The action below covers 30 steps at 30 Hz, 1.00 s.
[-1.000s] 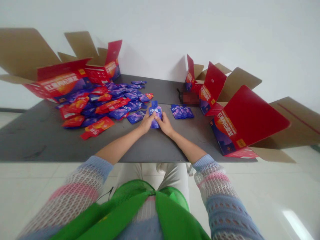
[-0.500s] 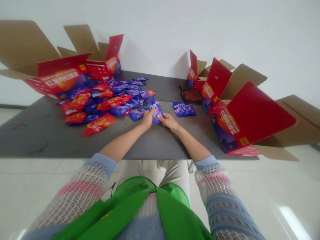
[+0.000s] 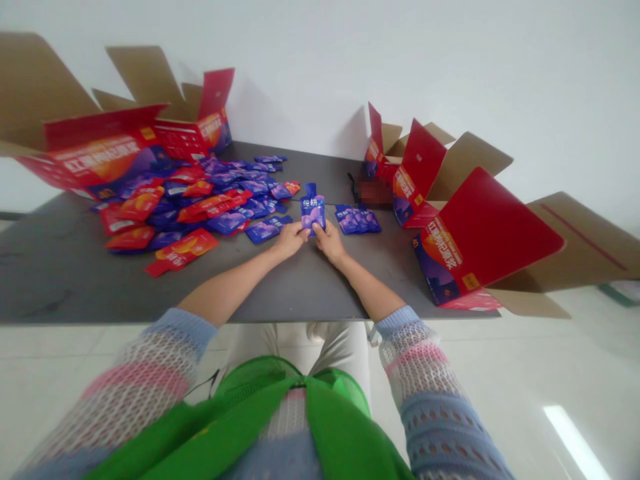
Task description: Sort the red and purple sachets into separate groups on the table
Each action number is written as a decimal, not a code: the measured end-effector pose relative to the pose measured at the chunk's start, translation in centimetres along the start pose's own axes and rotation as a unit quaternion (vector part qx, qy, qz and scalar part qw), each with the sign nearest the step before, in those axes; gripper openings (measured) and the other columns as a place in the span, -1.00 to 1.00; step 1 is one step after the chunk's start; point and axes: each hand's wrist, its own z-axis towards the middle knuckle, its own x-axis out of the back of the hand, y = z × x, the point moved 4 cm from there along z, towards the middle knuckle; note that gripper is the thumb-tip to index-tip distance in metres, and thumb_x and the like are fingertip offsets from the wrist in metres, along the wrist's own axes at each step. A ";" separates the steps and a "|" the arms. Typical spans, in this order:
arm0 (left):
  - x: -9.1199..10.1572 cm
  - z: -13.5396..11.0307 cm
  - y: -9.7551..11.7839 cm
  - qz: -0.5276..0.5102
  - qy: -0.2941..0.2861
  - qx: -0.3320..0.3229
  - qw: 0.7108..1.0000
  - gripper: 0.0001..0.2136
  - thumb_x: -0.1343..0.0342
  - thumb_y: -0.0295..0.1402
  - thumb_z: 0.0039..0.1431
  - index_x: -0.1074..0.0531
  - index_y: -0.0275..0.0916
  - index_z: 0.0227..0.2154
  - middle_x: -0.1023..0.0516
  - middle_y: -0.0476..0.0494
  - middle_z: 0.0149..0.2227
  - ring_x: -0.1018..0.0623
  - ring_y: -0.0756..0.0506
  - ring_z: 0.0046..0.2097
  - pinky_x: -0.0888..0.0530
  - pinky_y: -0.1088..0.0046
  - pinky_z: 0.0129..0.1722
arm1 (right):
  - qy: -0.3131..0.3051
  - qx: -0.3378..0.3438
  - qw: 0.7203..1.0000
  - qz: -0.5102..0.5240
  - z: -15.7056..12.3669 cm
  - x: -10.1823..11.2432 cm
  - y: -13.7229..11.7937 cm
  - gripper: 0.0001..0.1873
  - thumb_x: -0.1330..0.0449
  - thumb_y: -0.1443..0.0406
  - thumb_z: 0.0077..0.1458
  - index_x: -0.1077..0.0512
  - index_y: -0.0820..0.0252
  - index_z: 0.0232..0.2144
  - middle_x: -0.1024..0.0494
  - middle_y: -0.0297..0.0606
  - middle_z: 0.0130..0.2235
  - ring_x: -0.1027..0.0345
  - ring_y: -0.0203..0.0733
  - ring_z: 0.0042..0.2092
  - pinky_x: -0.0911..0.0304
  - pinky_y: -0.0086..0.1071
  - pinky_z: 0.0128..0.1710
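Head view looks down on a dark grey table [image 3: 60,280], and both hands work close together near its middle. The left hand [image 3: 289,240] and the right hand [image 3: 329,243] hold one blue-purple pouch [image 3: 313,212] between them, upright just above the table, with its narrow top pointing away from the person. The left fingers [image 3: 304,231] press on the lower left edge of the pouch, and the right fingers [image 3: 318,230] pinch its lower right part; how the fingertips sit behind the pouch I cannot tell. Just right of the hands lies a small group of purple pouches [image 3: 357,219]. To the left is a big loose pile of purple and red pouches [image 3: 200,207], with one red pouch [image 3: 181,252] at its near edge. Open red cardboard boxes stand on both sides, the left box [image 3: 110,150] beside the pile and the right box [image 3: 490,233] at the table corner. A small blurred red object [image 3: 374,193] lies near the far right boxes. Knitted sleeves [image 3: 150,360] in pink and blue cover the arms
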 end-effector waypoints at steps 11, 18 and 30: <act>0.8 0.0 -1.1 -0.083 -0.039 -0.046 0.995 -0.60 -0.07 -0.05 0.15 -0.42 -0.30 -0.59 -0.44 -0.06 -0.59 -0.37 -0.01 -0.52 -0.26 0.50 -0.46 | 0.013 0.035 0.998 0.051 -0.7 -1.1 -0.5 -0.45 -0.20 -0.20 0.01 -0.36 0.15 -0.32 -0.47 -0.42 -0.53 -0.33 -0.34 -0.59 -0.21 -0.47 -0.56; 1.7 0.0 -0.8 -0.083 -0.070 -0.032 0.994 -0.61 -0.09 -0.04 0.11 -0.43 -0.29 -0.60 -0.45 -0.06 -0.59 -0.37 0.00 -0.50 -0.26 0.52 -0.45 | -0.020 0.000 1.000 0.024 -1.2 -1.3 -1.0 -0.41 -0.10 -0.25 0.07 -0.39 0.14 -0.39 -0.44 -0.41 -0.60 -0.31 -0.34 -0.62 -0.10 -0.50 -0.60; 1.0 -0.3 0.2 0.101 -0.204 -0.098 0.969 -0.74 -0.09 -0.26 0.13 -0.37 -0.23 -0.63 -0.42 -0.02 -0.53 -0.38 -0.02 -0.45 -0.23 0.50 -0.40 | 0.072 0.031 0.996 -0.044 0.7 5.0 -2.9 -0.54 -0.36 -0.11 -0.15 -0.47 0.16 -0.50 -0.55 -0.33 -0.39 -0.40 -0.23 -0.28 -0.28 -0.43 -0.31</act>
